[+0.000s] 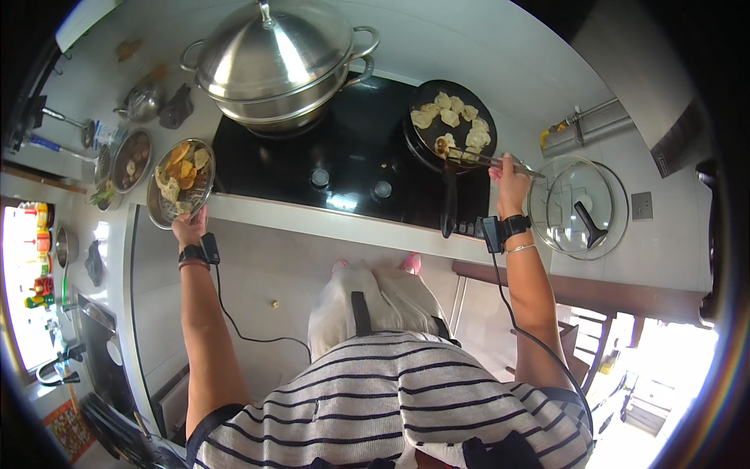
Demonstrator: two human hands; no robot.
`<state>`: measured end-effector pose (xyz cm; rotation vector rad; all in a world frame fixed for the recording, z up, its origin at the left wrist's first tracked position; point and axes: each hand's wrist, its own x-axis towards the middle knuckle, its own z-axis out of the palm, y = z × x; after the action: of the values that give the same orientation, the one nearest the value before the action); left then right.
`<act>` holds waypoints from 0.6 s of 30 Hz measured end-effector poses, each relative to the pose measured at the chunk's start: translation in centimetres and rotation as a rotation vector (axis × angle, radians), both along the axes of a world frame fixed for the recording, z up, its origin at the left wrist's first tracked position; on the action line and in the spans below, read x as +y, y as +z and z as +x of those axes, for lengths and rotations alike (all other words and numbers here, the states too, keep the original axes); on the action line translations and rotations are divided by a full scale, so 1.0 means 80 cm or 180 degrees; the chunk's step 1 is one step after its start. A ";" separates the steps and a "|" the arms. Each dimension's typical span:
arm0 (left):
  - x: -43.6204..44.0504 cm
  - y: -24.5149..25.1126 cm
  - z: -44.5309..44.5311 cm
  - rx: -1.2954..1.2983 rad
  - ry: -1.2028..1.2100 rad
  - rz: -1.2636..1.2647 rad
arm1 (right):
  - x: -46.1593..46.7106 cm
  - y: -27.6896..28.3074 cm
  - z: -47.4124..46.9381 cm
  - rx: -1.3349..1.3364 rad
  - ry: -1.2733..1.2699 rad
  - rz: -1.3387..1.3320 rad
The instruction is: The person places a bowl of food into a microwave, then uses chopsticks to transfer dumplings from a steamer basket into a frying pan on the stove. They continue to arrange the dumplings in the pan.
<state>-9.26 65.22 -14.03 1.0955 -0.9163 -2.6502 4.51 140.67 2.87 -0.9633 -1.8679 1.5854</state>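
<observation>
With my left hand (190, 227) I hold the near rim of a perforated metal plate (205, 185) over the counter's left part. Browned flat pieces and dumplings (170, 190) lie on it. My right hand (511, 183) grips a pair of chopsticks (489, 161), whose tips are at a dumpling with a browned side (443, 146) in the black frying pan (430, 130). Several paler dumplings (450, 118) lie around the pan. Its black handle (450, 202) points towards me over the hob's front edge.
A large lidded steel steamer pot (275, 58) stands on the left of the black glass hob (351, 170). Glass lids (571, 205) lie on the right counter. At the left are a metal bowl with round items (132, 159), a kettle (145, 101) and a sink (102, 352).
</observation>
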 end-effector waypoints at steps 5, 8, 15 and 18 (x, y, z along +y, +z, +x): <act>-0.013 -0.008 -0.035 -0.0230 -0.0121 -0.0503 | -0.011 0.016 0.017 0.0034 0.0091 0.0852; -0.022 -0.016 -0.038 -0.0256 -0.0281 -0.0651 | -0.023 -0.001 0.005 -0.0012 0.0315 0.1140; -0.012 -0.004 -0.009 -0.0481 -0.0722 -0.0847 | -0.006 -0.015 -0.011 0.0671 0.0721 0.0370; 0.049 0.025 0.027 -0.0815 -0.0334 -0.1688 | 0.019 -0.006 0.012 0.0370 0.0533 0.0816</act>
<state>-7.13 69.18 -12.03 1.2759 -1.6412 -2.1547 5.45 142.22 2.41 -0.6052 -2.0510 1.4146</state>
